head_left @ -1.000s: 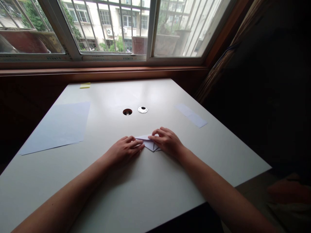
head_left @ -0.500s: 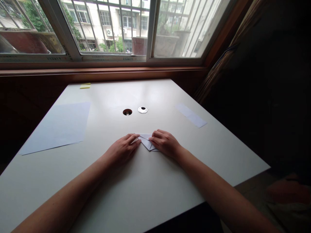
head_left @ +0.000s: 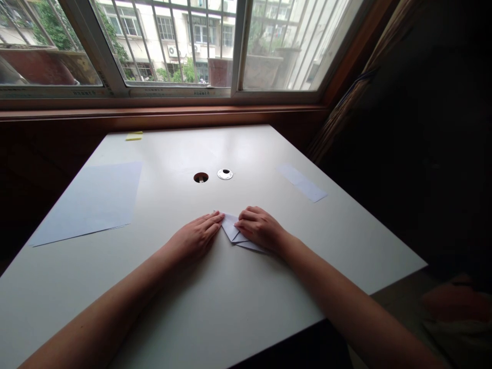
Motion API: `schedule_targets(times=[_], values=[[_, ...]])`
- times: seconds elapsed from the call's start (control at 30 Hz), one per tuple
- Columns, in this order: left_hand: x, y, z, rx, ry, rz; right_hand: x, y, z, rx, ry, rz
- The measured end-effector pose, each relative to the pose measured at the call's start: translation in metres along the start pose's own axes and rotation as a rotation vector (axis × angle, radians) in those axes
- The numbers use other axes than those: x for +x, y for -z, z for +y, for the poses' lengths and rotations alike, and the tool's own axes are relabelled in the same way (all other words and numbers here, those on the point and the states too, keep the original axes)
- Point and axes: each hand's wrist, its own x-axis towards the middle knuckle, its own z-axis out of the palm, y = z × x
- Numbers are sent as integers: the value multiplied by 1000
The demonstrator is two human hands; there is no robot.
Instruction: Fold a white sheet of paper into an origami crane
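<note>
White folded paper (head_left: 229,229) lies on the desk (head_left: 200,318). The right hand (head_left: 262,228) holds it, fingers curled; the left hand (head_left: 197,234) touches its corner, straight fingers' grip unclear.

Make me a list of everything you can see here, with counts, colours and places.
Folded paper: one, white, between the hands
Large paper: at least one sheet, white, table's left
Paper strip: one, white, table's right
Slip: one, yellow, far left corner
Round hole: one, dark, mid-table
Round cover: one, silvery, right of the hole
Table: one, white, below the window
Window: one, grey-framed, beyond the table
Flowerpots: several, mostly reddish, outside
Building: at least one, pale, outside
Greenery: several patches, green, outside
Curtain: one, brownish, right of the window
Left hand: one, bare, touching the folded paper's left
Right hand: one, bare, touching its right
</note>
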Motion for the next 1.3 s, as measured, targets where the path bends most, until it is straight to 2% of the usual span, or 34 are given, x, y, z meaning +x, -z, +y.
schedule_targets(times=[0.33, 0.57, 0.73, 1.07, 1.3], values=[[2, 3, 1, -53, 14, 70, -1, -2, -3, 162, 31, 29], [2, 4, 0, 34, -43, 77, -2, -2, -3, 302, 11, 36], [2, 6, 1, 30, -92, 96, -1, 1, -4, 300, 5, 27], [0, 7, -3, 9, -89, 113, -2, 0, -5, 276, 47, 57], [0, 0, -6, -32, -76, 52, -4, 0, -5, 259, 92, 64]])
